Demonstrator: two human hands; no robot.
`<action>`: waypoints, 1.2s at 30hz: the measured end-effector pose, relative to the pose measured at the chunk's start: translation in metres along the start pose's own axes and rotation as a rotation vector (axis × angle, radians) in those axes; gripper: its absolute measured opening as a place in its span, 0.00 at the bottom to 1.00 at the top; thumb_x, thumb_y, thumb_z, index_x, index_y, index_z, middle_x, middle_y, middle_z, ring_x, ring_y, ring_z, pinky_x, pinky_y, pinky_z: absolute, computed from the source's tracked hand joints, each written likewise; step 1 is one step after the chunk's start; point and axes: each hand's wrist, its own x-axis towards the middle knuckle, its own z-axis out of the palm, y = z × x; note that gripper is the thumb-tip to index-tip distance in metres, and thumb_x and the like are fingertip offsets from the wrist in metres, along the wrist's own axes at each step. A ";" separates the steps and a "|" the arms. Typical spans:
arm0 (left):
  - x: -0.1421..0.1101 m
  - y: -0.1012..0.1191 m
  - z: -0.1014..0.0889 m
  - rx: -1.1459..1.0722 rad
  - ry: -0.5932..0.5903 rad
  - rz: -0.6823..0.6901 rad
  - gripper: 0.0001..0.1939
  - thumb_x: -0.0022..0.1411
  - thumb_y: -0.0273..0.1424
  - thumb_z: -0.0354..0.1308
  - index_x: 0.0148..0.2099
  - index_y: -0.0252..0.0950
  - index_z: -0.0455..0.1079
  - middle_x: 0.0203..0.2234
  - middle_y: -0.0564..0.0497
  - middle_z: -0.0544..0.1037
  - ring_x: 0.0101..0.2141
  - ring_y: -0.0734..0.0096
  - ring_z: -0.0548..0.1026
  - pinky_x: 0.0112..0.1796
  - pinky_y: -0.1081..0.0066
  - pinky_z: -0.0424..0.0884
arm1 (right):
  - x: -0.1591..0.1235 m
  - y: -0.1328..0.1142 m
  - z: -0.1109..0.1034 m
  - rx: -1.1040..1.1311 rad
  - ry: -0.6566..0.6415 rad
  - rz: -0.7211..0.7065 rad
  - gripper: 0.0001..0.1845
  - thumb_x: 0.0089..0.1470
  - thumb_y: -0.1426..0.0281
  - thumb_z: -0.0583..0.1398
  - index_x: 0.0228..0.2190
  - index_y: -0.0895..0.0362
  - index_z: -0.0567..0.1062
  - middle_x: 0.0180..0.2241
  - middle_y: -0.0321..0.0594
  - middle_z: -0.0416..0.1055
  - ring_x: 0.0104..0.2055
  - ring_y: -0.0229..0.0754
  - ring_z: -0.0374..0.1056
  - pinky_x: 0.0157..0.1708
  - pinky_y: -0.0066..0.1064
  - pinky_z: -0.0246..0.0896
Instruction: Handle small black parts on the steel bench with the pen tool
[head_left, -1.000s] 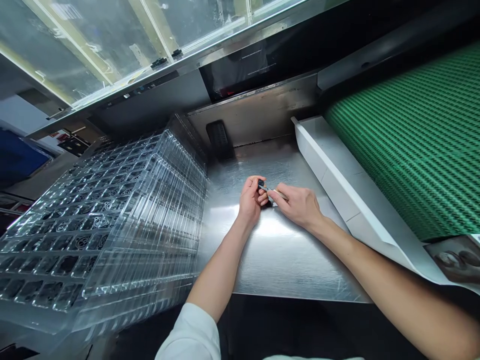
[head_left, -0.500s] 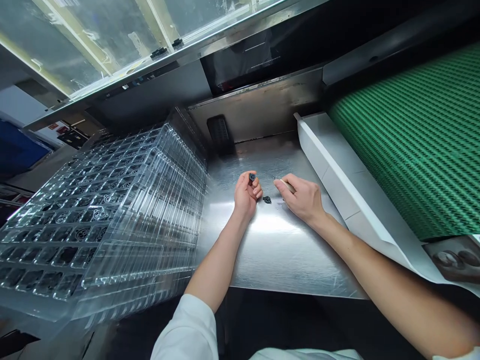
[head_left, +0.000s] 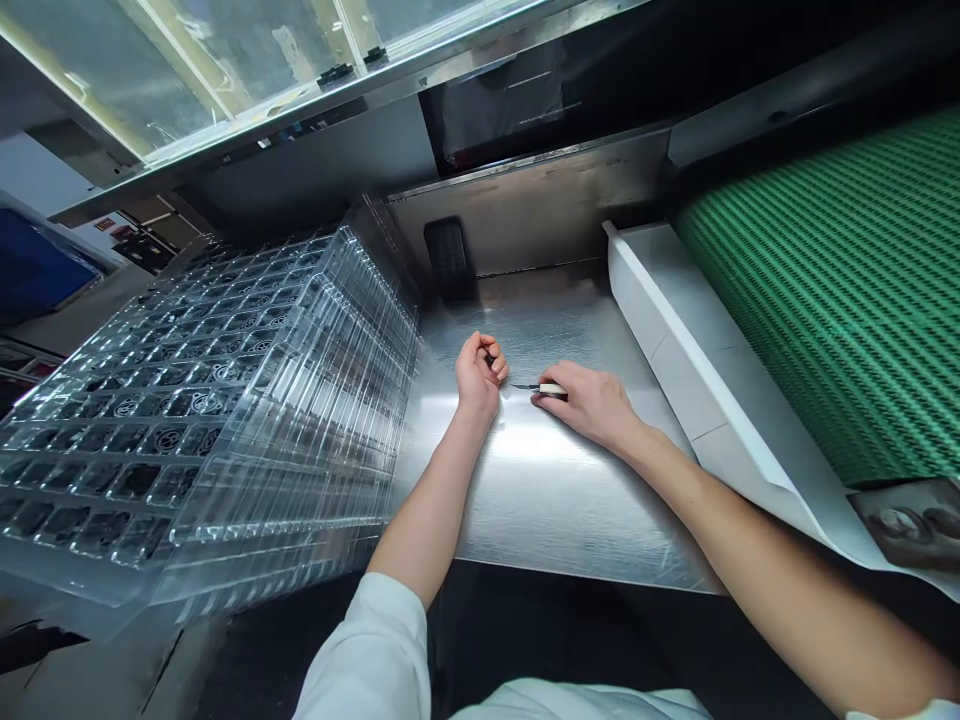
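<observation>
Head view: left hand (head_left: 478,376) closed around a small black part (head_left: 490,360) above the metal table (head_left: 570,510). Right hand (head_left: 594,400) grips a knife (head_left: 553,390), long axis sideways, blade pointing left, tip just beside left hand. Part sits left of right hand.

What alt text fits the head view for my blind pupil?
Someone's left hand curls round a black part while the right hand points a tool towards it over a metal table. Clear trays are stacked left; a green belt lies right.
</observation>
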 end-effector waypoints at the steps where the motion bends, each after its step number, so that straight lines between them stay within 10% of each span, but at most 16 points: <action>1: 0.000 -0.002 0.000 0.023 -0.015 0.009 0.15 0.73 0.39 0.57 0.35 0.36 0.65 0.24 0.57 0.63 0.18 0.82 0.57 0.21 0.77 0.53 | 0.000 0.000 -0.001 0.018 0.005 0.009 0.07 0.61 0.64 0.66 0.39 0.53 0.76 0.38 0.36 0.75 0.35 0.44 0.70 0.31 0.33 0.50; 7: -0.003 -0.007 0.000 0.144 -0.081 0.039 0.13 0.67 0.38 0.64 0.35 0.36 0.67 0.24 0.57 0.65 0.19 0.82 0.61 0.21 0.77 0.55 | 0.002 -0.001 -0.006 0.149 0.057 -0.011 0.03 0.58 0.72 0.61 0.36 0.54 0.76 0.37 0.38 0.74 0.35 0.44 0.69 0.33 0.34 0.54; 18: -0.013 -0.022 0.005 0.454 -0.357 -0.009 0.12 0.65 0.38 0.64 0.37 0.34 0.72 0.24 0.53 0.73 0.17 0.83 0.60 0.18 0.79 0.49 | 0.010 -0.014 -0.011 0.670 0.444 0.363 0.18 0.56 0.52 0.67 0.35 0.54 0.80 0.32 0.39 0.75 0.30 0.43 0.68 0.32 0.34 0.62; 36: -0.025 -0.029 0.009 0.296 -0.496 -0.123 0.24 0.55 0.41 0.73 0.52 0.37 0.78 0.29 0.53 0.76 0.19 0.84 0.58 0.20 0.78 0.45 | 0.008 -0.015 -0.010 0.701 0.481 0.329 0.19 0.59 0.53 0.65 0.41 0.55 0.77 0.36 0.42 0.77 0.35 0.45 0.73 0.34 0.33 0.69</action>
